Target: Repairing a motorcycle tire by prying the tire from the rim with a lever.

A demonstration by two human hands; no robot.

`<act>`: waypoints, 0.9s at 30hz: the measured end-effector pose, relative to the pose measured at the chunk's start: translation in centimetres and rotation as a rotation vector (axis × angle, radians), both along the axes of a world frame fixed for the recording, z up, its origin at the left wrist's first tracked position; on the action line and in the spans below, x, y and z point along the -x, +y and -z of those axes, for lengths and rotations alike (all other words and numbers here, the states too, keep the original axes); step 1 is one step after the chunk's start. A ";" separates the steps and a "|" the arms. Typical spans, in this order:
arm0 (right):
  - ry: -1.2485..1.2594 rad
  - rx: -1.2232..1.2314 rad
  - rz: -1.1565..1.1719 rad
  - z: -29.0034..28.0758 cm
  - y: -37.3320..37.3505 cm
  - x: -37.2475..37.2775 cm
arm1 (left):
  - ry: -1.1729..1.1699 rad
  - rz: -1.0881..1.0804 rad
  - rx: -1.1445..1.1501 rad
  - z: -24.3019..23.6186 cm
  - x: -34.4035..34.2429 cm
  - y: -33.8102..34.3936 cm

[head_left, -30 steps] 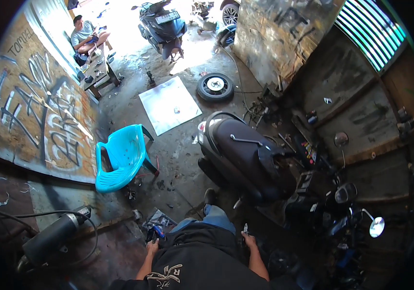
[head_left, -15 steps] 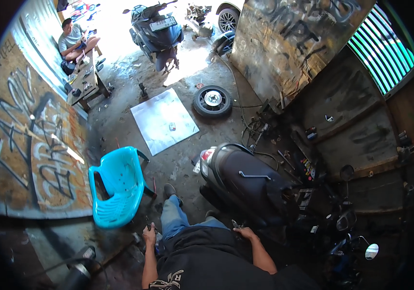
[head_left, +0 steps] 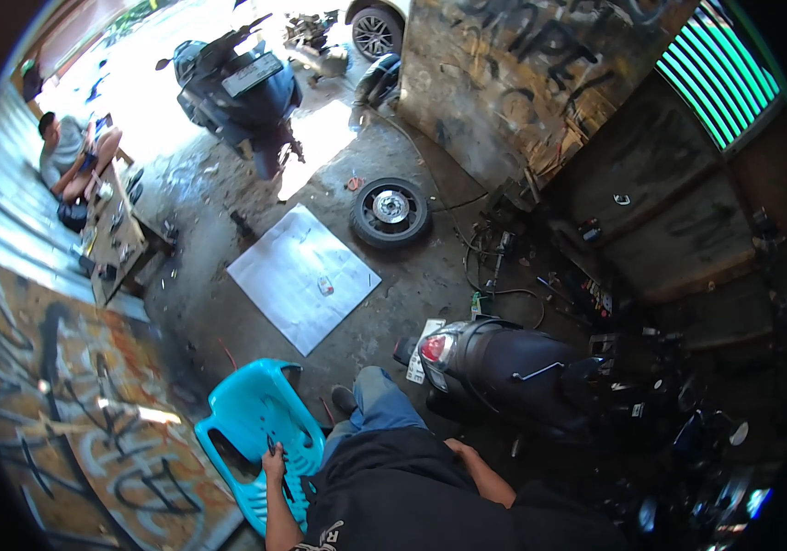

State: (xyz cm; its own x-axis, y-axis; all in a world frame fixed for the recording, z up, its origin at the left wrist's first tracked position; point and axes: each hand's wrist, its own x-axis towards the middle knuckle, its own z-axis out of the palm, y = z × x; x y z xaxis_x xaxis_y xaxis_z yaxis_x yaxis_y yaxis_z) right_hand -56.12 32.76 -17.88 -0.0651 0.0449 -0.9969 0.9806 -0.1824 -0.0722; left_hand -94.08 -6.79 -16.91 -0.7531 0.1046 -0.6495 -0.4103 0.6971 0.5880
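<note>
Clearly, our left hand (head_left: 275,462) is the one with something in it: its fingers are closed around a small dark hand tool (head_left: 271,445), whose end pokes up past the knuckles. That tool sits in front of the turquoise plastic armchair (head_left: 244,401) as we look down; whether hand and chair touch, we cannot tell. Our right hand (head_left: 467,455) hangs beside the hip on the scooter side, its fingers mostly hidden, so we cannot say whether they are spread, pressed together or pinching anything.

To carry the tool well, we would hold it firmly, with its exposed end away from our leg, and give the chair's armrest enough room not to snag a wrist. Footing matters as much, in our judgement: our shoe (head_left: 344,400) is just beside the chair, and the parked scooter (head_left: 494,354) crowds us on the right. A metal wrench (head_left: 538,371) lies loose across its seat, so we would best avoid bumping it.

Farther ahead, a white square sheet (head_left: 283,262) lies on the concrete floor with a small can-like item (head_left: 325,286) on it, near a detached wheel (head_left: 391,208) with a brake disc. Over to the left, a person (head_left: 72,161) sits by a low wooden counter (head_left: 133,248) strewn with small items.
</note>
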 end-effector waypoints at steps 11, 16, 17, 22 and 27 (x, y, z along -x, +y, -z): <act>0.093 0.124 -0.159 -1.5 6.4 14.4 | -0.124 -0.033 0.071 1.5 9.5 5.8; 0.019 -0.064 0.035 5.6 13.9 20.9 | -0.172 -0.121 0.051 1.1 13.1 13.5; 0.135 -0.002 -0.189 6.9 17.2 20.0 | -0.253 -0.145 0.043 0.5 13.8 16.0; 0.045 -0.302 -0.208 7.0 28.2 26.6 | -0.257 -0.238 0.039 1.0 16.8 19.5; 0.045 -0.312 0.217 1.5 34.3 38.4 | -0.124 -0.232 0.255 1.1 18.0 20.2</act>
